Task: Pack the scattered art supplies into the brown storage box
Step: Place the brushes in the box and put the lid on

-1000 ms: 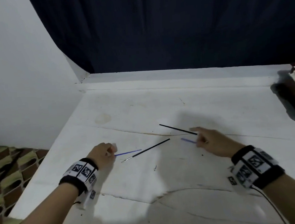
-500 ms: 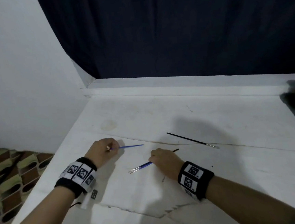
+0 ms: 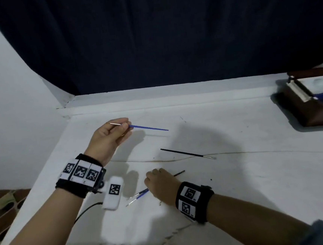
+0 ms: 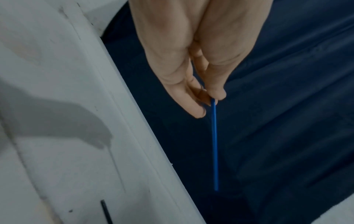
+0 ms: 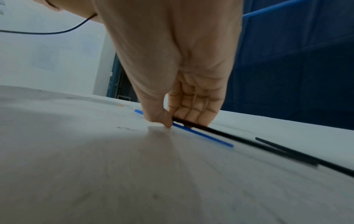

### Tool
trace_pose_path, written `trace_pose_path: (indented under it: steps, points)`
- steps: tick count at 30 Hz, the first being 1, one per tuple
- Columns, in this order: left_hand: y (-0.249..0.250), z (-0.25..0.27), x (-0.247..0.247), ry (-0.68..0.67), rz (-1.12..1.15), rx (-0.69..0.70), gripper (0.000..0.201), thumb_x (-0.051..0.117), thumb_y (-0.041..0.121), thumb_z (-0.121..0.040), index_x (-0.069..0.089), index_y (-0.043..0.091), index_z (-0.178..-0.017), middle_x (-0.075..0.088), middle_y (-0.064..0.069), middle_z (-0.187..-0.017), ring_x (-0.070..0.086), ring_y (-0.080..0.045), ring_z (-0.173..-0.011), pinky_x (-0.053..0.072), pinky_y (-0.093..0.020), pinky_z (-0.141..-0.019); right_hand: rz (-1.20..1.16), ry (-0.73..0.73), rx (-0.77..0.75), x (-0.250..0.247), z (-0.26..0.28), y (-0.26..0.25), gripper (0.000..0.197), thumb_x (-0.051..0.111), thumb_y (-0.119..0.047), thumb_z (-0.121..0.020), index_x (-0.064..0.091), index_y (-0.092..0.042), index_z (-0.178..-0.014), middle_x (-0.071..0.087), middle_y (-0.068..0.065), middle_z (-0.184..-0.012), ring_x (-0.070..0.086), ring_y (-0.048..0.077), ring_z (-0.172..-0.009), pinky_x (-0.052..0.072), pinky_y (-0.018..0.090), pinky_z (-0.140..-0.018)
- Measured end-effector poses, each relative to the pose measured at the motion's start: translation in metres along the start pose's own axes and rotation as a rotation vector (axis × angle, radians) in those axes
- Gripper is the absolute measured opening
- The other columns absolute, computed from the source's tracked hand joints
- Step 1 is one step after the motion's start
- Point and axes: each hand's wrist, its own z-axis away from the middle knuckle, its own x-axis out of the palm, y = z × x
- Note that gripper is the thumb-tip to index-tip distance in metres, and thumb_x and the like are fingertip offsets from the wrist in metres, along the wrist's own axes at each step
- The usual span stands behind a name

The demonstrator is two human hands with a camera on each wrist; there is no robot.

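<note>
My left hand (image 3: 124, 124) is raised above the white table (image 3: 242, 203) and pinches a thin blue brush (image 3: 147, 127) near its metal end; the handle points right. The left wrist view shows the same pinch (image 4: 209, 101) on the blue brush (image 4: 214, 144). My right hand (image 3: 158, 182) rests low on the table, thumb and curled fingers (image 5: 172, 119) pinching a black brush (image 5: 229, 134), with a second blue brush (image 5: 203, 135) lying beside it. Their tips (image 3: 138, 196) poke out left of the hand. Another black brush (image 3: 187, 154) lies loose. The open brown box (image 3: 311, 109) stands far right.
A white marker tag (image 3: 113, 195) with a black cable hangs from my left wrist over the table. A dark blue curtain (image 3: 168, 33) closes the back and a white wall stands left. The table's left edge drops to a patterned floor (image 3: 2, 210).
My left hand has lifted its blue brush off the table and carried it toward the back. My right hand brought a blue brush left to the black one and stays pressed on both.
</note>
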Motion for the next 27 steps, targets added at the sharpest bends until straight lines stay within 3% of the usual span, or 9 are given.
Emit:
trace_pose_path:
  steps: [3, 5, 8, 10, 12, 14, 16, 20, 27]
  points:
    - [0.004, -0.013, 0.015, -0.102, -0.083, 0.032, 0.024, 0.041, 0.01, -0.098, 0.061, 0.014, -0.11, 0.06, 0.001, -0.084, 0.066, -0.017, -0.096, 0.055, -0.029, -0.086, -0.042, -0.027, -0.018, -0.003, 0.007, 0.008, 0.022, 0.076, -0.024, -0.054, 0.059, -0.023, -0.068, 0.059, -0.005, -0.072, 0.057, 0.01, -0.061, 0.044, 0.02, -0.051]
    - [0.007, -0.022, 0.023, -0.155, -0.324, 0.085, 0.026, 0.043, 0.022, -0.098, 0.062, 0.024, -0.116, 0.055, 0.003, -0.079, 0.064, -0.011, -0.084, 0.055, -0.025, -0.08, -0.107, 0.039, 0.004, -0.017, 0.025, 0.02, 0.03, 0.081, -0.027, -0.054, 0.058, -0.021, -0.072, 0.059, -0.005, -0.07, 0.057, 0.012, -0.062, 0.042, 0.023, -0.052]
    - [-0.001, -0.035, 0.048, -0.288, -0.75, 0.148, 0.017, 0.06, 0.033, -0.087, 0.072, 0.027, -0.098, 0.065, 0.006, -0.076, 0.055, -0.002, -0.066, 0.048, -0.013, -0.067, -0.223, -0.011, 0.135, -0.029, 0.062, 0.054, 0.018, 0.053, -0.008, -0.085, 0.052, -0.009, -0.103, 0.062, 0.007, -0.095, 0.056, 0.026, -0.082, 0.04, 0.034, -0.071]
    - [-0.023, -0.042, 0.07, -0.427, -0.958, 0.136, 0.017, 0.067, 0.035, -0.081, 0.075, 0.021, -0.086, 0.07, 0.006, -0.079, 0.058, 0.002, -0.068, 0.044, -0.008, -0.065, -0.334, -0.006, 0.265, -0.03, 0.092, 0.083, 0.02, 0.042, -0.002, -0.09, 0.049, -0.007, -0.108, 0.058, 0.008, -0.093, 0.049, 0.023, -0.069, 0.036, 0.031, -0.061]
    - [-0.056, -0.048, 0.093, -0.565, -1.145, 0.167, 0.019, 0.063, 0.029, -0.087, 0.073, 0.016, -0.097, 0.07, 0.0, -0.096, 0.06, -0.005, -0.086, 0.043, -0.009, -0.075, -0.444, -0.017, 0.41, -0.023, 0.12, 0.111, 0.018, 0.041, -0.005, -0.092, 0.051, -0.009, -0.107, 0.058, 0.007, -0.09, 0.043, 0.02, -0.066, 0.028, 0.024, -0.05]
    - [-0.087, -0.051, 0.11, -0.676, -1.265, 0.189, 0.024, 0.056, 0.021, -0.092, 0.068, 0.013, -0.111, 0.064, -0.009, -0.109, 0.058, -0.02, -0.102, 0.042, -0.02, -0.088, -0.574, -0.025, 0.535, -0.016, 0.147, 0.132, 0.021, 0.044, -0.01, -0.094, 0.055, -0.013, -0.112, 0.061, 0.006, -0.094, 0.048, 0.02, -0.071, 0.032, 0.025, -0.051]
    - [-0.109, -0.053, 0.125, -0.763, -1.343, 0.204, 0.023, 0.055, 0.021, -0.092, 0.069, 0.013, -0.109, 0.064, -0.011, -0.105, 0.058, -0.024, -0.1, 0.041, -0.025, -0.083, -0.714, 0.031, 0.642, -0.011, 0.175, 0.147, 0.025, 0.049, -0.012, -0.094, 0.059, -0.016, -0.116, 0.066, 0.004, -0.098, 0.053, 0.018, -0.072, 0.039, 0.025, -0.057]
    - [-0.128, -0.055, 0.139, -0.822, -1.513, 0.198, 0.023, 0.056, 0.027, -0.091, 0.071, 0.014, -0.102, 0.064, -0.008, -0.1, 0.06, -0.024, -0.091, 0.041, -0.025, -0.072, -0.872, 0.172, 0.776, -0.008, 0.215, 0.162, 0.017, 0.054, -0.011, -0.091, 0.064, -0.018, -0.102, 0.068, -0.001, -0.087, 0.061, 0.017, -0.074, 0.043, 0.02, -0.062]
    - [-0.138, -0.058, 0.143, -0.796, -1.626, 0.187, 0.022, 0.05, 0.024, -0.093, 0.062, 0.015, -0.109, 0.055, -0.007, -0.11, 0.055, -0.024, -0.101, 0.041, -0.029, -0.085, -1.014, 0.284, 0.826, -0.005, 0.242, 0.17, 0.015, 0.056, -0.009, -0.091, 0.059, -0.023, -0.087, 0.064, -0.015, -0.077, 0.06, -0.01, -0.07, 0.046, 0.011, -0.059]
